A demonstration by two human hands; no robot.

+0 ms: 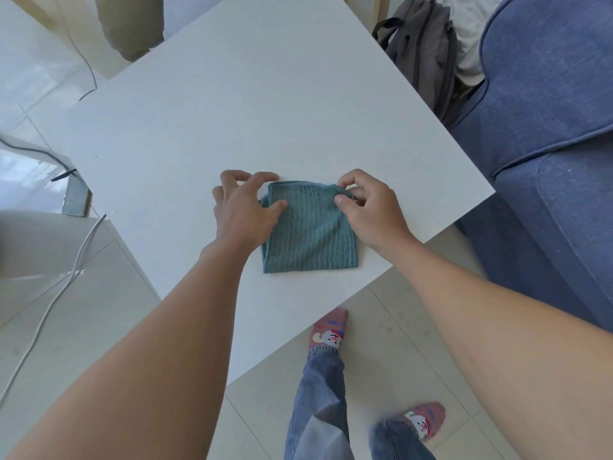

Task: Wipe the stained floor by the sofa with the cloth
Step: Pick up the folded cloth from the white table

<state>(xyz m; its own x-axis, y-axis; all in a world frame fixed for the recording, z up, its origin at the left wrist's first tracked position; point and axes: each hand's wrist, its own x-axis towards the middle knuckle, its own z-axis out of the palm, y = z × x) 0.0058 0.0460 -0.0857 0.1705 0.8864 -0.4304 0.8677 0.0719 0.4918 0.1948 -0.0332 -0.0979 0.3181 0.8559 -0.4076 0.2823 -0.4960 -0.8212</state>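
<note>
A folded teal ribbed cloth (310,235) lies on the white table (252,104) near its front corner. My left hand (243,207) rests on the cloth's far left corner with the fingers spread over the edge. My right hand (371,207) pinches the far right corner between thumb and fingers. Yellowish stains (403,315) speckle the pale floor tiles between the table and the blue sofa (547,134), partly behind my right forearm.
A grey backpack (421,51) leans between the table and the sofa at the back. White cables (49,303) trail over the floor at the left. My feet in patterned socks (326,330) stand under the table's front corner. A person's trouser leg (129,24) shows beyond the table.
</note>
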